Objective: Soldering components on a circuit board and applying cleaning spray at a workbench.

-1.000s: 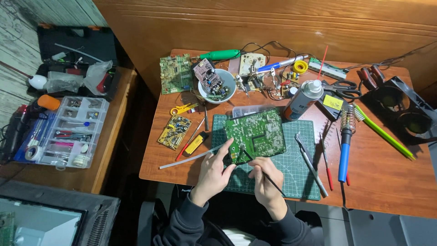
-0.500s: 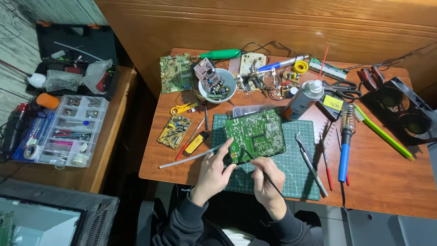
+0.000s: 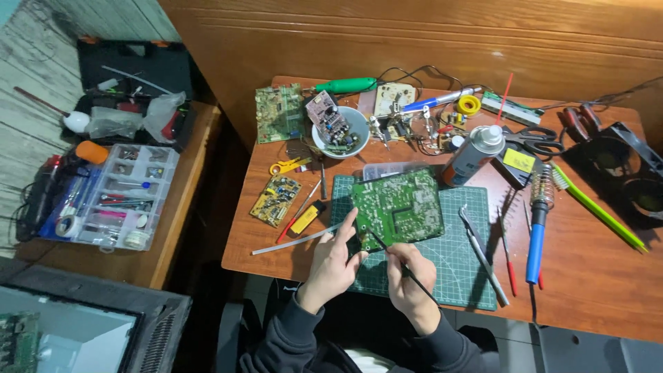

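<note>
Reddish-brown wood is showing across the wide worktable [image 3: 594, 276], which is carrying a dark green gridded cutting mat [image 3: 456, 266] directly ahead of both hands. Lying on that mat, a large green rectangular circuit board [image 3: 399, 208] is facing solder side up, speckled with pale joints and slightly skewed. The left hand [image 3: 334, 261] is pinching the board's near left corner, fingers closed on its edge. The right hand [image 3: 409, 276], just right of the left, is gripping a thin black rod-like tool [image 3: 400, 264], its tip touching the board's near edge. Beyond the right hand, long metal tweezers [image 3: 482, 247] are lying on the mat. Compared with a second ago, board and hands are sitting almost unchanged.
</note>
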